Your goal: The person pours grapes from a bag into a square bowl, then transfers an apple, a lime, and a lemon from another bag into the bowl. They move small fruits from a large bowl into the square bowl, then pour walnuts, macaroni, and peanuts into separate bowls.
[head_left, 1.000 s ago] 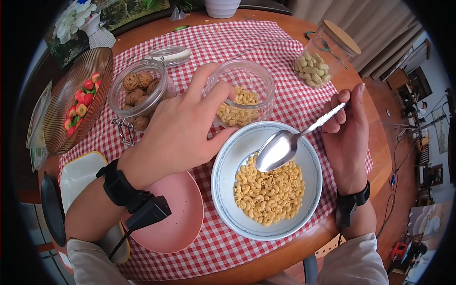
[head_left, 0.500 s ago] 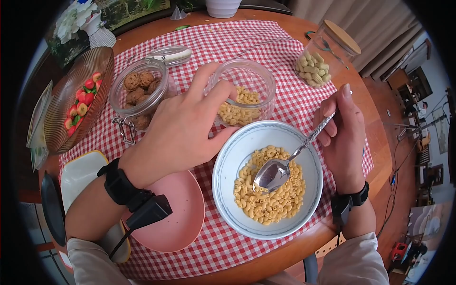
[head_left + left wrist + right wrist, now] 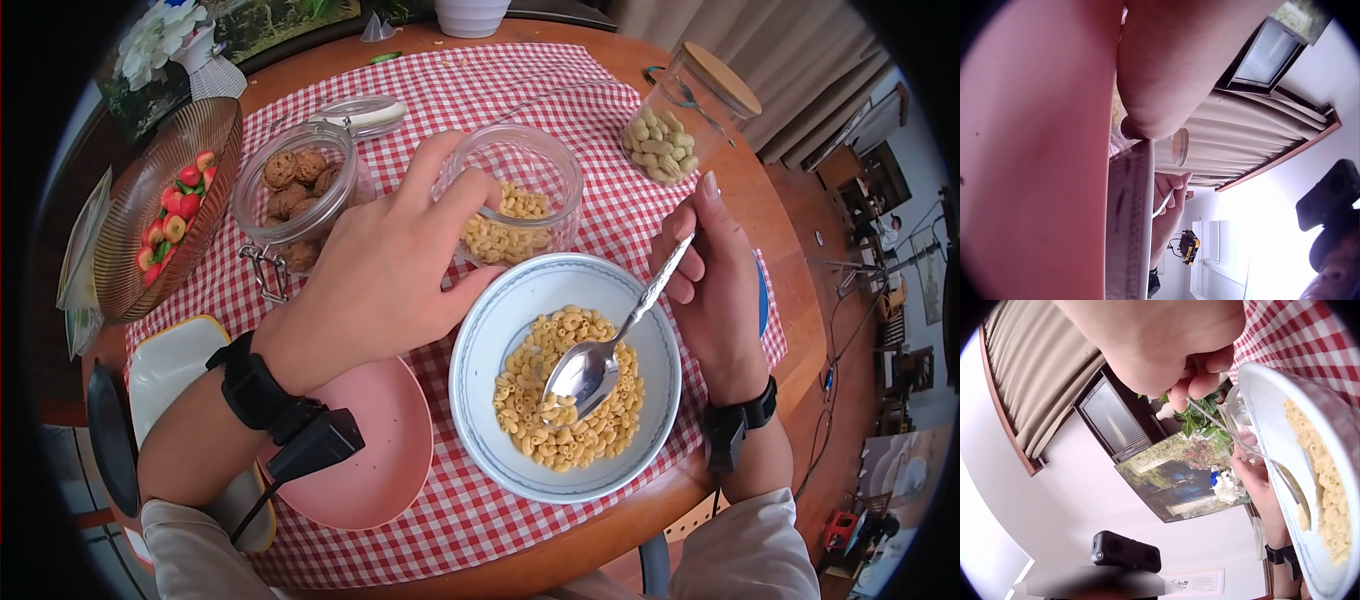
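My right hand (image 3: 715, 290) pinches the handle of a metal spoon (image 3: 585, 375), whose bowl holds a few pieces of macaroni over the macaroni (image 3: 560, 445) in a white bowl (image 3: 463, 400). My left hand (image 3: 385, 270) lies on the near left side of an open glass jar (image 3: 568, 215) that has macaroni inside, fingers bent around its rim and thumb beside the bowl's edge. In the right wrist view the spoon (image 3: 1285, 478) hangs from the fingertips, tip in the bowl (image 3: 1272, 419). The left wrist view shows the right hand (image 3: 1169, 212) beyond the bowl's rim.
Left of the bowl are a pink plate (image 3: 385, 470) and a white dish (image 3: 165, 365). Behind them stand a jar of walnuts (image 3: 290, 200) and a ribbed basket (image 3: 125, 225) with small red fruits. A lidded jar of peanuts (image 3: 660, 145) is at the back right.
The spoon has come down from above the bowl into the macaroni and now carries some pieces. My right hand has shifted slightly left. My left hand has stayed at the jar.
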A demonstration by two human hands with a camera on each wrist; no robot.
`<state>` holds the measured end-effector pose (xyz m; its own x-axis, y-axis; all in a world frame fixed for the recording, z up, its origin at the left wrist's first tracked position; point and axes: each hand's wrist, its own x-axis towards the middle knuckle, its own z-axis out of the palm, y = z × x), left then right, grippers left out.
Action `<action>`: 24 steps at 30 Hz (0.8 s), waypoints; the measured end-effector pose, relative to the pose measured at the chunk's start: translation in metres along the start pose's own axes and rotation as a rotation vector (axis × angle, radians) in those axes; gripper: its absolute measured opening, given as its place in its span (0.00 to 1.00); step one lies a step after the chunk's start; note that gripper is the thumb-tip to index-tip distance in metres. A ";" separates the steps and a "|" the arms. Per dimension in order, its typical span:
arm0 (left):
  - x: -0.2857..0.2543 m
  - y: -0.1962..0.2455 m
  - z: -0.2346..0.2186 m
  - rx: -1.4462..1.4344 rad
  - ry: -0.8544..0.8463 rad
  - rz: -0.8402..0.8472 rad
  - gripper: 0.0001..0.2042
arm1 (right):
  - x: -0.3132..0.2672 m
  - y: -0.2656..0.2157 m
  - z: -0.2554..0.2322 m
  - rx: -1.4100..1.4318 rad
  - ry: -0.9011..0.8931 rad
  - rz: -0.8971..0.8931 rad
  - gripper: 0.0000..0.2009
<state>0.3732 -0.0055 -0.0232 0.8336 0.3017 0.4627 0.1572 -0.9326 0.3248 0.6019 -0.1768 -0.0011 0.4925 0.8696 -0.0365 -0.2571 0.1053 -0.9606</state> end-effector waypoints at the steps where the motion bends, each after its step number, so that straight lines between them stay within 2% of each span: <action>1: 0.000 0.000 0.000 -0.001 0.003 0.003 0.24 | 0.001 0.000 -0.001 0.004 0.037 0.006 0.23; 2: 0.000 0.001 -0.001 -0.001 0.004 0.003 0.24 | 0.002 -0.001 -0.003 0.004 0.038 0.005 0.23; 4: 0.001 0.005 -0.007 -0.039 -0.121 -0.123 0.25 | 0.004 -0.001 -0.006 0.094 0.025 0.053 0.22; 8: 0.002 0.006 -0.007 -0.046 -0.119 -0.126 0.25 | 0.005 0.000 -0.011 0.228 0.020 0.045 0.21; 10: 0.002 0.006 -0.007 -0.059 -0.126 -0.135 0.25 | 0.005 -0.004 -0.007 0.341 0.212 -0.017 0.20; 13: 0.001 0.004 -0.005 -0.050 -0.091 -0.102 0.25 | 0.005 -0.004 -0.005 0.371 0.256 -0.080 0.19; 19: 0.003 0.008 -0.010 -0.086 -0.163 -0.171 0.25 | 0.003 0.000 -0.019 0.331 0.048 -0.122 0.22; 20: 0.003 0.006 -0.007 -0.086 -0.163 -0.172 0.25 | 0.003 0.000 -0.018 0.330 0.048 -0.122 0.22; 22: 0.001 0.000 0.000 -0.005 -0.007 0.000 0.24 | 0.002 -0.001 -0.014 0.268 0.046 -0.192 0.23; 24: 0.001 0.003 -0.004 -0.034 -0.063 -0.064 0.24 | 0.001 0.001 -0.004 0.172 0.061 -0.236 0.24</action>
<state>0.3726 -0.0075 -0.0180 0.8540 0.3466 0.3879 0.1941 -0.9041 0.3807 0.6059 -0.1779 -0.0031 0.6029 0.7814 0.1609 -0.2641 0.3857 -0.8840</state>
